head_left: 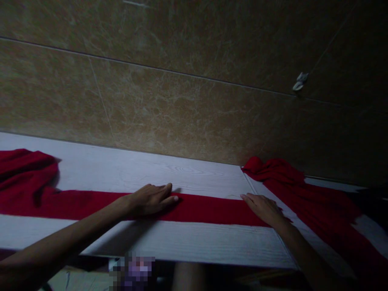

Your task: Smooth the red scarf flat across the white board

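Observation:
A long red cloth (206, 209) lies folded into a narrow band across a white wood-grain table (145, 169). My left hand (151, 199) rests flat on the band near its middle, fingers stretched out to the right. My right hand (263, 208) lies flat on the band's right part, fingers pointing left. Both hands press on the cloth and grip nothing. The cloth bunches in a heap at the far left (24, 169) and spreads out at the right (303, 194).
A brown marbled tile wall (182, 101) rises right behind the table. A small white hook or clip (300, 81) is fixed on the wall at the upper right. The table's front edge (182, 258) runs just above my knees. The scene is dim.

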Tool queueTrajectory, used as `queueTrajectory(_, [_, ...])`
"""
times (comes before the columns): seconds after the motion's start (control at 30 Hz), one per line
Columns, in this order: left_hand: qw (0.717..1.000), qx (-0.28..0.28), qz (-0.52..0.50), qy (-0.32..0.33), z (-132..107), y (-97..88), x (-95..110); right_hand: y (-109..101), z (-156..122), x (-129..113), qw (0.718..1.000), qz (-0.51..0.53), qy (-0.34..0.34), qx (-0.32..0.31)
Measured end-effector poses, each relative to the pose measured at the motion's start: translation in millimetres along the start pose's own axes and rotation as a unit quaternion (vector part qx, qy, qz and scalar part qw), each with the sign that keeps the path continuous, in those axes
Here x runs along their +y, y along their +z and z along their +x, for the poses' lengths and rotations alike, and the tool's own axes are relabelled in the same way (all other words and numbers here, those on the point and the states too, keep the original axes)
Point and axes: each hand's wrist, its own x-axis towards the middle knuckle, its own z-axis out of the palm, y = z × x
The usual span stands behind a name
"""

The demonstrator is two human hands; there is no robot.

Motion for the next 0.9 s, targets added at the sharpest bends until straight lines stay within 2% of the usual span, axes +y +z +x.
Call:
queueTrajectory(0.1, [0.997, 0.065, 0.052, 0.008, 8.0, 2.9, -7.4, -1.4, 6.3, -17.4, 0.999, -0.037, -0.01, 0.027])
queueTrajectory(0.2, [0.986, 0.141, 0.085, 0.03, 15.0, 20.2, -6.3, 7.2, 3.0, -58.0, 0.997, -0.041, -0.054, 0.034])
queueTrajectory(0.3, [0.987, 0.122, 0.062, 0.086, 14.9, 43.4, 4.9, 24.1, -11.1, -105.5, 0.984, 0.001, -0.178, -0.032])
queueTrajectory(0.37, [0.989, 0.09, 0.046, 0.107, 11.4, 53.8, 12.2, 33.6, -19.9, -125.5, 0.976, 0.017, -0.206, -0.063])
queueTrajectory(0.43, [0.992, 0.07, 0.033, 0.102, 7.2, 57.1, 16.0, 38.7, -24.0, -129.4, 0.976, 0.02, -0.206, -0.071])
queueTrajectory(0.53, [0.994, 0.054, 0.025, 0.088, 2.3, 53.7, 15.3, 40.2, -22.1, -105.9, 0.979, 0.026, -0.191, -0.061])
queueTrajectory(0.7, [0.993, 0.057, 0.012, 0.098, 0.3, 51.8, 13.0, 41.6, -21.0, -28.4, 0.993, 0.044, -0.107, -0.025])
queueTrajectory(0.77, [0.993, 0.063, 0.003, 0.103, 0.6, 52.5, 16.4, 41.5, -23.2, -4.3, 0.995, 0.041, -0.085, -0.017])
queueTrajectory(0.83, [0.993, 0.052, -0.002, 0.102, -0.4, 50.1, 20.2, 38.7, -24.9, 7.7, 0.996, 0.033, -0.074, -0.031])
queueTrajectory(0.9, [0.994, 0.042, -0.005, 0.1, -4.2, 42.9, 18.8, 32.2, -25.0, 7.9, 0.996, 0.018, -0.061, -0.063])
